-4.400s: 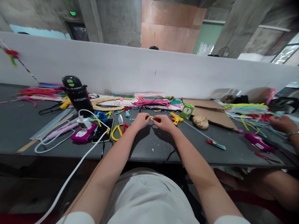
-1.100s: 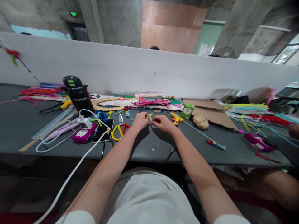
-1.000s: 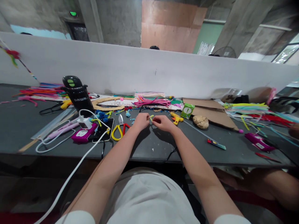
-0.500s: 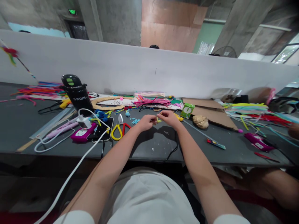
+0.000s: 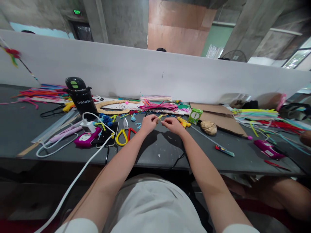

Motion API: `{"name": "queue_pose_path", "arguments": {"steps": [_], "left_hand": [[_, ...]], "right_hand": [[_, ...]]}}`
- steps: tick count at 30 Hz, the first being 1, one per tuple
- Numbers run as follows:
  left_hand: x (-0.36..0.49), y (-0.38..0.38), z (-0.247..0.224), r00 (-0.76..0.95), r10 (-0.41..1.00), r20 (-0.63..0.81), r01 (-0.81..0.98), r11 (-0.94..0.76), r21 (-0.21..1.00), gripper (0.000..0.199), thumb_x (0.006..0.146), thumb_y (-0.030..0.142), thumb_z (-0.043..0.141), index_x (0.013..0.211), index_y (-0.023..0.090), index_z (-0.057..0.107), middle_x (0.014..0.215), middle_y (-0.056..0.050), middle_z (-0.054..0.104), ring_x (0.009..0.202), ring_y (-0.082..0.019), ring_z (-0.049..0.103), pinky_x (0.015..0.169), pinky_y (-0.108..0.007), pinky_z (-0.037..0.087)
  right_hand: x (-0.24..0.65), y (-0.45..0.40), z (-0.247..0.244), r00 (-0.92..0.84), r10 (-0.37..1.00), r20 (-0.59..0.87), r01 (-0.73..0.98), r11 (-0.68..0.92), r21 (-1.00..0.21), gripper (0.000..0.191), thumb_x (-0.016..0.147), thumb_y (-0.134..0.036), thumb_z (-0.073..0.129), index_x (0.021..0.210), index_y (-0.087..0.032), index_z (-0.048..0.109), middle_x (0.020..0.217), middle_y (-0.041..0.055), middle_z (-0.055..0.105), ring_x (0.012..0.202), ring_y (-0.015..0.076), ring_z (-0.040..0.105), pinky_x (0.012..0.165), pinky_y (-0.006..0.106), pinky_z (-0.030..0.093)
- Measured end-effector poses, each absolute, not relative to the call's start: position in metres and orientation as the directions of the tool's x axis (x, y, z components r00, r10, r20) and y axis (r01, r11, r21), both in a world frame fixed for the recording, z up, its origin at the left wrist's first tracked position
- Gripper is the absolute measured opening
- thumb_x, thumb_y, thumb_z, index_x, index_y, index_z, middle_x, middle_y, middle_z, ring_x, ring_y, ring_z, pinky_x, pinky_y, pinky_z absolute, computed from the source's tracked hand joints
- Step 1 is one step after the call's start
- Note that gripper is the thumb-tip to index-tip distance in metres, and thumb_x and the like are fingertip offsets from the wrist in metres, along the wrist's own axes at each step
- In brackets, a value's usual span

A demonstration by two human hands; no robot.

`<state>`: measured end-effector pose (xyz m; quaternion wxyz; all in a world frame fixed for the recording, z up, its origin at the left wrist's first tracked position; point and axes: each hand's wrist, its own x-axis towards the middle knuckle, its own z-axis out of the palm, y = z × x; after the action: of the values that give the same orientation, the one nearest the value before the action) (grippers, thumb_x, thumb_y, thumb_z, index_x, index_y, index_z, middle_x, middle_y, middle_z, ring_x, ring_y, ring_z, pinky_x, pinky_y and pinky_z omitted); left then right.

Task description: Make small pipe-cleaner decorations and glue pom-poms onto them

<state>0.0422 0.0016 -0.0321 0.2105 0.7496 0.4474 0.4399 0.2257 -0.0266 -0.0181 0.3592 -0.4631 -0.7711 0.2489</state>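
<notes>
1. Dark gray desk point(image 5: 155, 158) spans the view below a white partition point(image 5: 121, 68), with concrete walls point(image 5: 126, 22) and a reddish-brown wood panel point(image 5: 179, 27) beyond.
2. Between the two hands, in front of a bundle of pink stems point(image 5: 157, 106), is a small yellow-green piece point(image 5: 160, 116).
3. Its visible long axis slants: one end sits at the left fingers, and the other points up and to the right, away from the wearer. The lower part, toward the right hand, is too small to make out.
4. The left hand point(image 5: 149, 124) reaches in from the lower left, knuckles up and wrist turned inward, its thumb and index finger pinched on the piece.
5. The right hand point(image 5: 173, 125) mirrors it from the lower right, back upward, fingers curled and tips drawn together just beside the piece; whether they grip it, I cannot tell.
6. Both bare forearms stretch forward, converging over the desk.
7. Pliers point(image 5: 125, 125) with yellow and red handles lie left of the left hand; a yellow glue gun point(image 5: 184, 122) lies just beyond the right hand, near a green box point(image 5: 195, 116).
</notes>
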Motion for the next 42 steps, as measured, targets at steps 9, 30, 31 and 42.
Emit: {"name": "queue_pose_path", "arguments": {"steps": [9,30,31,42], "left_hand": [[0.042,0.0,-0.028,0.311,0.87,0.382,0.406,-0.485,0.775,0.023,0.083,0.033,0.054,0.079,0.015,0.068,0.071,-0.005,0.069,0.062,-0.014,0.058,0.059,-0.024,0.04],[0.037,-0.002,-0.017,0.315,0.949,-0.019,-0.081,0.047,0.996,0.029,0.056,0.032,0.08,0.074,0.013,0.068,0.064,-0.005,0.067,0.059,-0.013,0.06,0.056,-0.024,0.045],[0.038,-0.001,-0.018,0.29,0.957,0.011,-0.04,0.0,0.999,0.027,0.058,0.032,0.078,0.074,0.013,0.068,0.063,-0.005,0.066,0.057,-0.013,0.059,0.055,-0.024,0.044],[0.036,-0.002,-0.028,0.42,0.82,0.39,0.597,-0.573,0.562,0.018,0.071,0.022,0.058,0.077,0.014,0.074,0.073,-0.007,0.071,0.066,-0.016,0.058,0.062,-0.026,0.042]], "right_hand": [[0.228,-0.023,-0.025,-0.367,0.869,0.332,0.629,0.495,-0.6,0.037,0.085,-0.044,0.051,0.072,-0.013,0.066,0.057,-0.0008,0.052,0.057,0.011,0.041,0.055,0.026,0.028],[0.228,-0.025,-0.023,-0.361,0.859,0.363,0.62,0.512,-0.594,0.042,0.086,-0.051,0.048,0.07,-0.015,0.063,0.057,-0.0013,0.048,0.057,0.0116,0.038,0.055,0.025,0.027],[0.227,-0.026,-0.022,-0.364,0.857,0.365,0.625,0.515,-0.586,0.042,0.087,-0.05,0.048,0.071,-0.015,0.064,0.057,-0.0011,0.049,0.057,0.0117,0.038,0.055,0.025,0.026],[0.22,-0.036,-0.016,-0.421,0.829,0.368,0.656,0.558,-0.508,0.034,0.087,-0.042,0.05,0.07,-0.015,0.063,0.06,-0.0003,0.053,0.058,0.0112,0.041,0.057,0.025,0.027]]}}
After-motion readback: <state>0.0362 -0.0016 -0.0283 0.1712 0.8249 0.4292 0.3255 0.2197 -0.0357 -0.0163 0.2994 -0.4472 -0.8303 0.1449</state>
